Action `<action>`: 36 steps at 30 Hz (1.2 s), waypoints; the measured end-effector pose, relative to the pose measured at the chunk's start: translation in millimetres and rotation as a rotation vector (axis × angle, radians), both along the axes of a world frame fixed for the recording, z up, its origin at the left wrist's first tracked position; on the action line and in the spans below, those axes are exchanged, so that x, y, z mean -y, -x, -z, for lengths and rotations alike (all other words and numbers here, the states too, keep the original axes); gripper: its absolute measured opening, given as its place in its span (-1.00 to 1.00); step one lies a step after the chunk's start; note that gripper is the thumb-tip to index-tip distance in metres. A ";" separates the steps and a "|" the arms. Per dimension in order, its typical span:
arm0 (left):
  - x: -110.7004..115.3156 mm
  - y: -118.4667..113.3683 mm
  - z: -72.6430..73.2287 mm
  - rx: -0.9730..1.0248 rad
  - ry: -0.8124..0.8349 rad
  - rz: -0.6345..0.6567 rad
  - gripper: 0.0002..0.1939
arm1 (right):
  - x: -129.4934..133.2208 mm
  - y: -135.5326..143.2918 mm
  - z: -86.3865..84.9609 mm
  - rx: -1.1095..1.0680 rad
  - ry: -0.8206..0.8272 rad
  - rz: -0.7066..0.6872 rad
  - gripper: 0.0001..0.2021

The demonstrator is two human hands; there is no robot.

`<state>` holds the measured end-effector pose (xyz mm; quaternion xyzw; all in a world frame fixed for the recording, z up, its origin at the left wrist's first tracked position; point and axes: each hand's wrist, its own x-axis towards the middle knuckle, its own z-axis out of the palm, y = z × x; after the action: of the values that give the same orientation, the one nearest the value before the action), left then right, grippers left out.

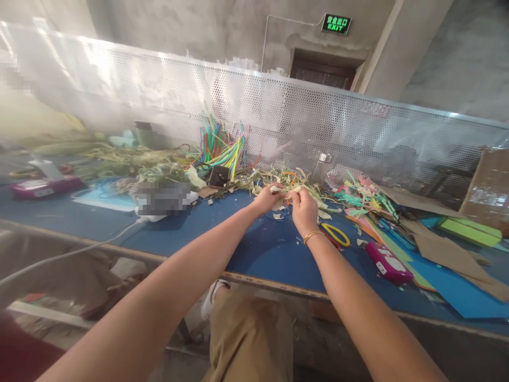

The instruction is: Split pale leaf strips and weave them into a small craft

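Observation:
Both hands meet above the middle of the blue table. My left hand [268, 200] is closed in a pinch on a pale, dry husk-like strip [275, 189]. Close beside it, my right hand [305, 208] also pinches the pale material, whose end pokes out above the fingers. Its exact shape is partly hidden by the fingers. Loose pale husk scraps [324, 215] lie under and behind the hands. Just right of my right wrist rests a yellow loop handle [337, 235], perhaps of scissors, partly covered by the wrist.
Coloured pipe cleaners [214, 140] stand behind, left of the hands. A heap of dried husks [155, 164] and a white power strip [153, 212] lie left. Right are a magenta box [388, 262], blue sheets [465, 292] and cardboard [457, 254]. A perforated metal panel [246, 101] borders the back.

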<state>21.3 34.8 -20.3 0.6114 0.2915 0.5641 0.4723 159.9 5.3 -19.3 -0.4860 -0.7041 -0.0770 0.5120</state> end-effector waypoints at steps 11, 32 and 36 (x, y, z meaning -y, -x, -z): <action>-1.7 4.8 0.0 -0.080 0.137 0.067 -0.70 | -18.0 -3.0 9.8 -0.387 0.111 -0.232 -0.79; -8.4 1.2 6.2 0.023 0.071 -0.019 -0.70 | -2.9 5.6 -0.6 -0.475 0.226 -0.344 -0.68; -6.0 1.1 5.7 0.019 0.054 -0.044 -0.72 | -4.4 4.8 1.7 -0.425 0.253 -0.314 -0.75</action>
<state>20.1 40.8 -26.0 0.5866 0.3155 0.5721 0.4786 155.1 9.7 -21.0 -0.4364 -0.6515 0.1954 0.5890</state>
